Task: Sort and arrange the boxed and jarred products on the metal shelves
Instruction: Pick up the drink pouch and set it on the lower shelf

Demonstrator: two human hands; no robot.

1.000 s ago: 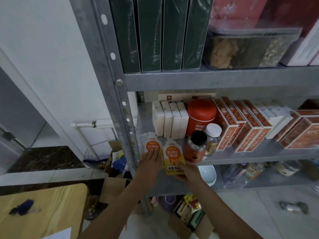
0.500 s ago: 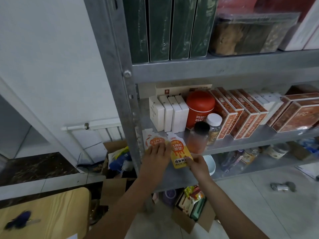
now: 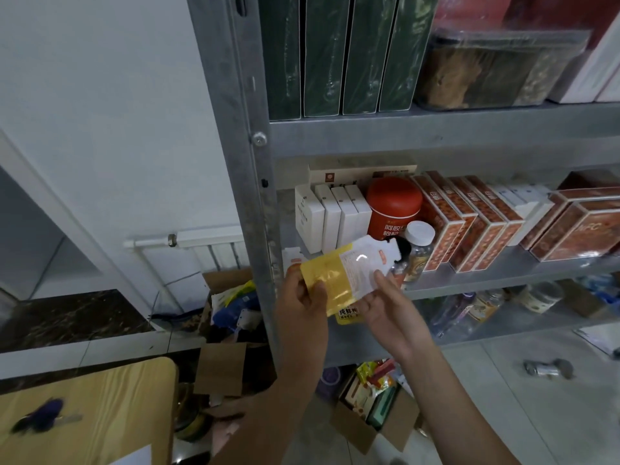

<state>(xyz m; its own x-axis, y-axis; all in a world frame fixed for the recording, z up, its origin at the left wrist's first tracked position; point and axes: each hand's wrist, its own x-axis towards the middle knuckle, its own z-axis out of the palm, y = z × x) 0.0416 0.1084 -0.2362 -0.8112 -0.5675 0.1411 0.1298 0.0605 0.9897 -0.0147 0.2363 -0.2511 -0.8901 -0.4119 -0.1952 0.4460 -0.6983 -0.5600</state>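
Note:
I hold a yellow and white pouch (image 3: pixel 349 266) in front of the middle metal shelf (image 3: pixel 503 276), its back side facing me. My left hand (image 3: pixel 303 297) pinches its yellow left end. My right hand (image 3: pixel 385 300) supports it from below, thumb on the white part. A second yellow pouch (image 3: pixel 347 315) shows beneath it. Another pouch (image 3: pixel 292 256) lies on the shelf by the post. Behind stand white boxes (image 3: pixel 332 219), a red jar (image 3: pixel 392 209), a white-lidded jar (image 3: pixel 419 245) and orange patterned boxes (image 3: pixel 469 226).
The shelf post (image 3: pixel 248 162) rises just left of my hands. Green boxes (image 3: pixel 335 55) and a clear tub (image 3: pixel 496 68) fill the top shelf. Open cardboard boxes (image 3: pixel 369 414) with goods sit on the floor below. A wooden table (image 3: pixel 84 407) is at bottom left.
The pouches lay flat on the shelf edge under my hands; now one is lifted off and turned over, back side up, held between both hands.

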